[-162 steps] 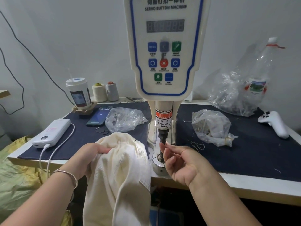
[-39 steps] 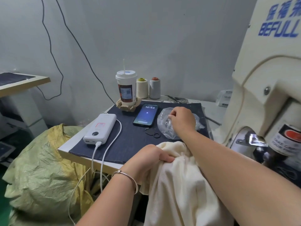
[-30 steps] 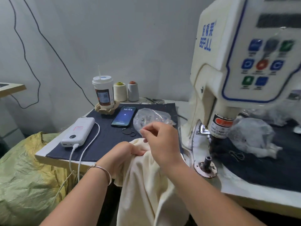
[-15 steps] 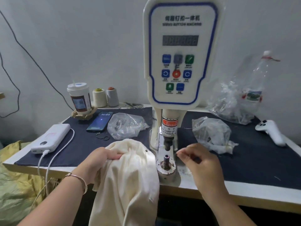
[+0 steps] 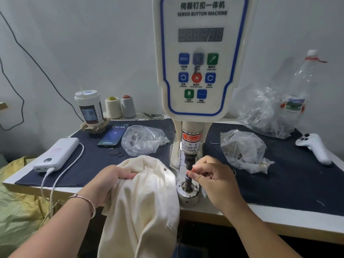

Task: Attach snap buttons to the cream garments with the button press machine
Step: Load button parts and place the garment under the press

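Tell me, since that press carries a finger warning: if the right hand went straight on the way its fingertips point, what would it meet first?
Most likely the lower die post: the right hand points left, its fingertips at the post's top, under the upper punch. Actual contact is unclear.

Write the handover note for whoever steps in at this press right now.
Left hand grips the cream garment, bunched at the table edge left of the press.
Right hand pinches something small, too small to name, at the top of the lower die post, directly under the punch.
One dark snap already shows on the garment.
Left: lay fabric over the post, clear fingers, press. Parts bags.
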Demonstrator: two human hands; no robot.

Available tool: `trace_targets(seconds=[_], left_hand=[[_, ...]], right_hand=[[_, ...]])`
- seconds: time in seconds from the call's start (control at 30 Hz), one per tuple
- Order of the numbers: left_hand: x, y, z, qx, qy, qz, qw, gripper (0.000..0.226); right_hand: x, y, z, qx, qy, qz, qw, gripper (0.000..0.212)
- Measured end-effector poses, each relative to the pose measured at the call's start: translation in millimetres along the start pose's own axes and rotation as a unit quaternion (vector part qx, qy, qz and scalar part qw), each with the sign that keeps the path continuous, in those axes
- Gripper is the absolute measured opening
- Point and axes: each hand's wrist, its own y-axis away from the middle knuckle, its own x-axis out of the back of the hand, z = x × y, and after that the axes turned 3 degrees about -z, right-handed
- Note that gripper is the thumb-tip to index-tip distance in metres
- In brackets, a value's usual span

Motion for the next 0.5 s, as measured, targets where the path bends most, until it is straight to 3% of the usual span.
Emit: trace_targets(seconds=[0.23, 0.5], left_hand=[[0.2, 0.1, 0.2, -0.002, -0.005, 0.006, 1.0, 0.027], [2.9, -4.1, -1.7, -0.011, -0.006, -0.011, 1.0, 0.037]], right_hand=[[3.1, 1.5, -0.4, 0.004, -0.007, -0.002, 1.0, 0.021], [10.0, 8.3, -0.2, 0.01, -0.001, 0.003, 1.0, 0.01]])
